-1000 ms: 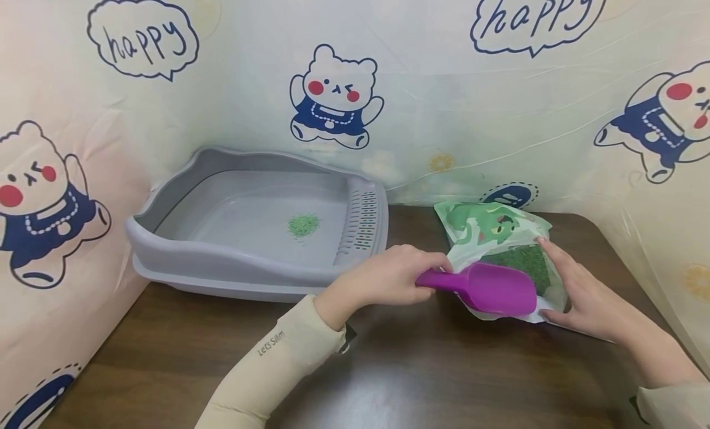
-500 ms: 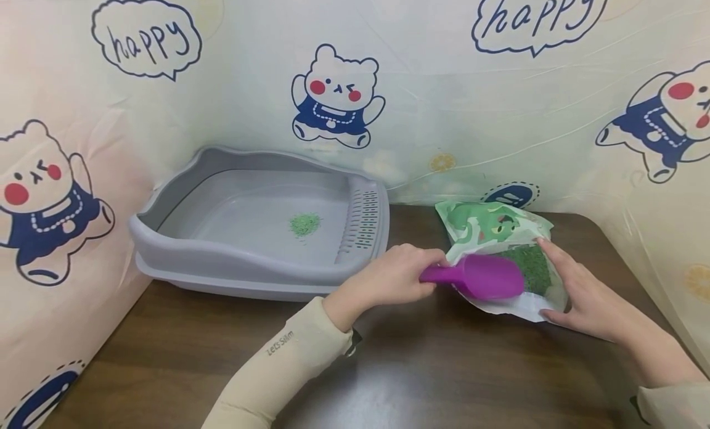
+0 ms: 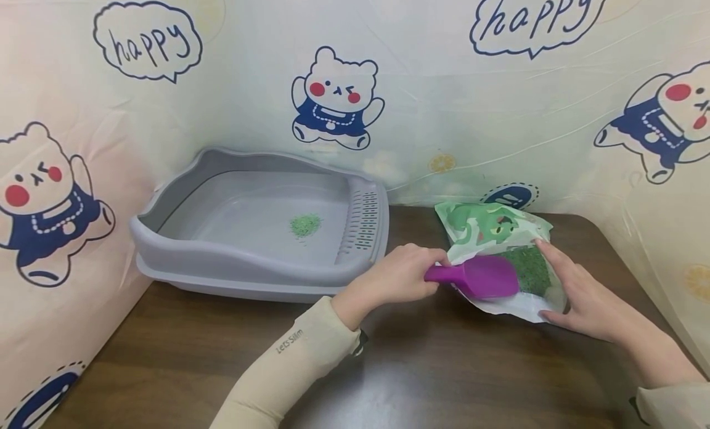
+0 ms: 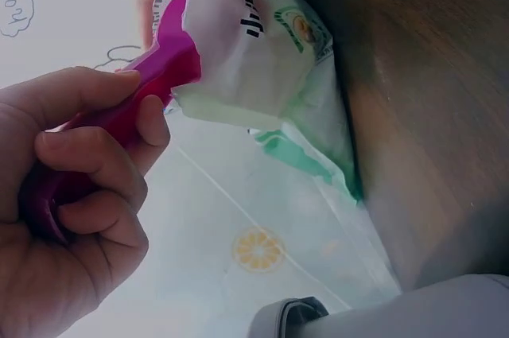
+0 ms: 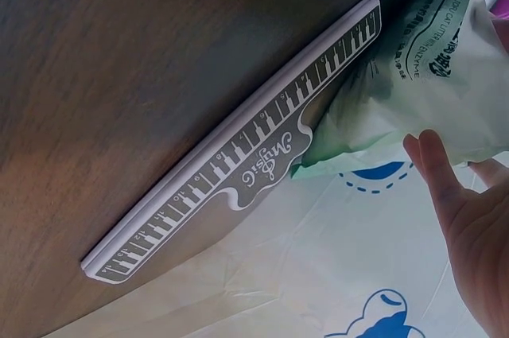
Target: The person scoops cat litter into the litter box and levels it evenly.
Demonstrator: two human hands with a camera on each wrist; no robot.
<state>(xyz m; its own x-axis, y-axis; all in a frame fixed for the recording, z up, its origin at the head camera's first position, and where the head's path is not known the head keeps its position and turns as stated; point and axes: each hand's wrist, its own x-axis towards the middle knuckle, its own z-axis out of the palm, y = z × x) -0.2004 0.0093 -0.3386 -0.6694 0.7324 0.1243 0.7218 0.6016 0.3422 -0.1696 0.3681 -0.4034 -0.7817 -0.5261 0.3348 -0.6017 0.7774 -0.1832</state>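
Note:
My left hand (image 3: 402,273) grips the handle of a purple scoop (image 3: 490,276), its fingers curled round it in the left wrist view. The scoop's head lies in the mouth of a green and white cat litter bag (image 3: 482,222), beside green pellets (image 3: 532,270). With thumb and fingers spread, my right hand (image 3: 590,293) touches the bag's right side at its mouth. In the right wrist view that hand's fingers (image 5: 436,167) are nearly straight against the bag. The bag's wall hides part of the scoop in the left wrist view.
A grey litter box (image 3: 249,256) stands to the left on the brown table (image 3: 421,367), with a small heap of green pellets (image 3: 305,225) on its floor. A ruler with piano keys (image 5: 238,151) lies beside the bag. Printed sheeting (image 3: 421,108) encloses the table.
The scoop has moved left and slightly up within the bag's mouth, uncovering more pellets. My left forearm has shifted a little right. My right hand has hardly moved.

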